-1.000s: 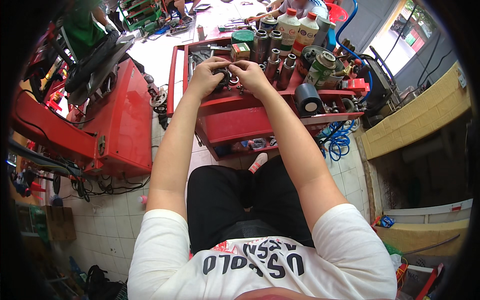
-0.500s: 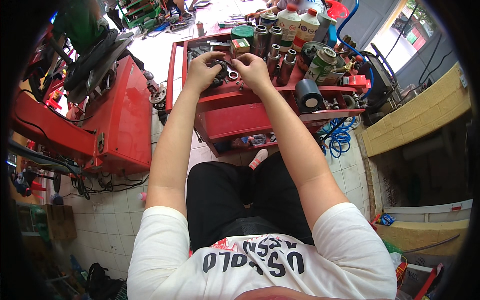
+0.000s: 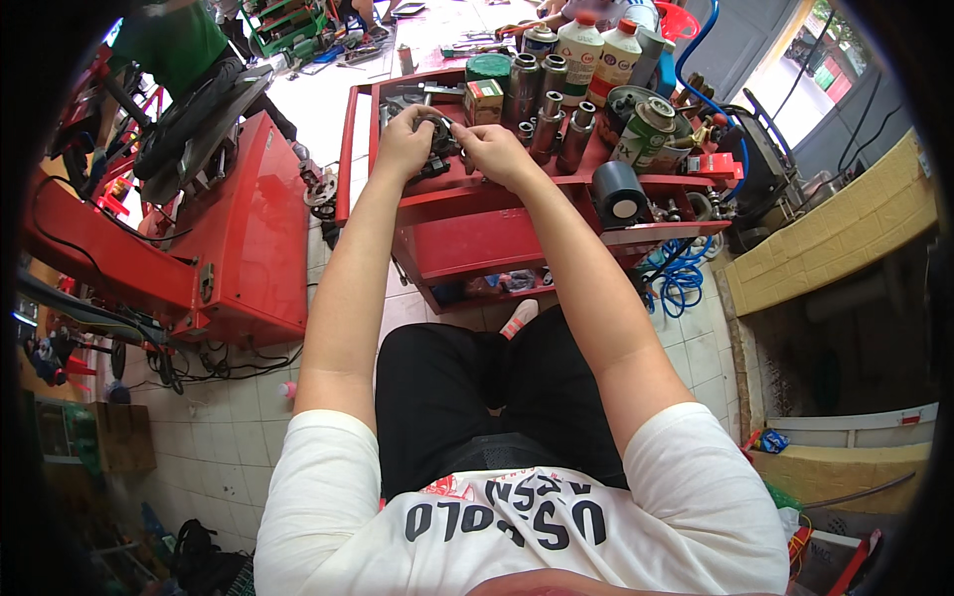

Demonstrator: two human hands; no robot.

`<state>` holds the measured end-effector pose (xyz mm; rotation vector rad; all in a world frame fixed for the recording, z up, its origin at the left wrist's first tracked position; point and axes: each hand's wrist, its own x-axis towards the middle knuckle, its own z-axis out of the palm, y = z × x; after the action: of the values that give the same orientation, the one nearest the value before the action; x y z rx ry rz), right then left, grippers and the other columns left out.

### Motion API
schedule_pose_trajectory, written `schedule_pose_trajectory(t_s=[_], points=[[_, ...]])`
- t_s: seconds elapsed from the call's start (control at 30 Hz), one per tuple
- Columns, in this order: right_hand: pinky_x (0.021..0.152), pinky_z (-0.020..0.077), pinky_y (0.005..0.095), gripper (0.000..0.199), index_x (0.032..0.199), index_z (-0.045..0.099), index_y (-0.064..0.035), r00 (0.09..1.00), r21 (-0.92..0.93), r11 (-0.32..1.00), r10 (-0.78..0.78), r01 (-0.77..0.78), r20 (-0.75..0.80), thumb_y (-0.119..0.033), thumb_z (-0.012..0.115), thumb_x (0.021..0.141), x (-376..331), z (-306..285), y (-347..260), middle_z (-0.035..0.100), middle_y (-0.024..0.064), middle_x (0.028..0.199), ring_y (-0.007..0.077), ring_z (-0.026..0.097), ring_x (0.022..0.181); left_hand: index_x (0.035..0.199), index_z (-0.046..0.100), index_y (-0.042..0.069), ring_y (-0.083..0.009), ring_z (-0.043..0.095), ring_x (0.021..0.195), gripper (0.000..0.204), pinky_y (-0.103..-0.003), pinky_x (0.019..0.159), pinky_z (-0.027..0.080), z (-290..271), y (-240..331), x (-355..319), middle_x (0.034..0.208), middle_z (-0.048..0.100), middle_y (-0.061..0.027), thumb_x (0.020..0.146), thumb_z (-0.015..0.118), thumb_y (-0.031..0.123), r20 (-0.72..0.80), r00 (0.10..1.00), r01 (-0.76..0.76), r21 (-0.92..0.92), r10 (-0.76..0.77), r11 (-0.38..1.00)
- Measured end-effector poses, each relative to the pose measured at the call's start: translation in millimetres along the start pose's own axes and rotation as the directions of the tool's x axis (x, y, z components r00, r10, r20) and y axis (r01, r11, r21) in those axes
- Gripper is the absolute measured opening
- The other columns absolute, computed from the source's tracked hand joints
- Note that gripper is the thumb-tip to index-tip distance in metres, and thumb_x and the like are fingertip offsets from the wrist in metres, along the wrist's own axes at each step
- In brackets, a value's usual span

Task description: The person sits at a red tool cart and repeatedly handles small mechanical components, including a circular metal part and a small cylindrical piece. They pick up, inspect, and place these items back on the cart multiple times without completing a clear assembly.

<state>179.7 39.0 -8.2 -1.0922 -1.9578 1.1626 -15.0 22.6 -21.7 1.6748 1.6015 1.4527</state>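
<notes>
Here, a small dark metal part (image 3: 439, 142) is gripped between the left hand (image 3: 402, 139) and right hand (image 3: 494, 151) over the red metal tool cart (image 3: 477, 223).

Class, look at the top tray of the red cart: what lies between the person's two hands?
In the head view, a small dark metal part sits between the left hand and right hand over the red cart; both touch it.

You are wearing a white T-shirt (image 3: 517, 517) with dark lettering and black trousers (image 3: 477, 397). The cart (image 3: 477, 228) before you is showing glossy red, its sockets (image 3: 547, 109) shining silver-grey. Two white bottles (image 3: 596, 50) are carrying red caps (a green lid (image 3: 489, 68) beside them). A blue hose (image 3: 681, 283) is lying coiled on pale floor tiles (image 3: 238, 437).
</notes>
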Motion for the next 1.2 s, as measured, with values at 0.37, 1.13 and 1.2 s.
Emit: schedule_pose_trajectory(t_s=[0.37,1.13,1.2], points=[[0.057,0.0496,0.0318,0.025,0.106,0.064,0.0020,0.981,0.095,0.980,-0.168,0.177,-0.098,-0.020,0.072,0.098,6.2,4.0,16.8,0.066,0.0070,0.076,0.0117,0.061,0.065,0.118,0.065,0.000,-0.0150,0.066,0.089,0.030,-0.030,0.081,0.055,1.9,-2.8,0.4,0.102,0.068,-0.0082,0.091,0.058,0.012,0.108,0.993,-0.021,-0.307,0.057,0.951],[0.055,0.0438,0.0268,0.033,0.097,0.067,-0.0005,0.976,0.212,0.963,-0.129,0.165,-0.176,-0.032,0.063,0.105,-0.2,4.4,11.4,0.063,-0.0006,0.076,0.0078,0.055,0.064,0.120,0.066,0.003,-0.0099,0.065,0.087,0.026,-0.024,0.073,0.055,2.1,-2.2,-0.7,0.102,0.068,-0.0044,0.095,0.064,0.006,0.149,0.988,0.022,-0.373,0.036,0.927],[0.056,0.0450,0.0266,0.031,0.099,0.067,-0.0005,0.985,0.254,0.960,-0.079,0.117,-0.155,-0.031,0.064,0.105,1.4,3.0,11.4,0.064,0.0002,0.078,0.0081,0.056,0.066,0.120,0.066,0.003,-0.0100,0.066,0.087,0.025,-0.024,0.072,0.055,3.2,1.4,-2.1,0.102,0.068,-0.0044,0.095,0.064,0.006,0.142,0.989,0.011,-0.372,0.045,0.928]])
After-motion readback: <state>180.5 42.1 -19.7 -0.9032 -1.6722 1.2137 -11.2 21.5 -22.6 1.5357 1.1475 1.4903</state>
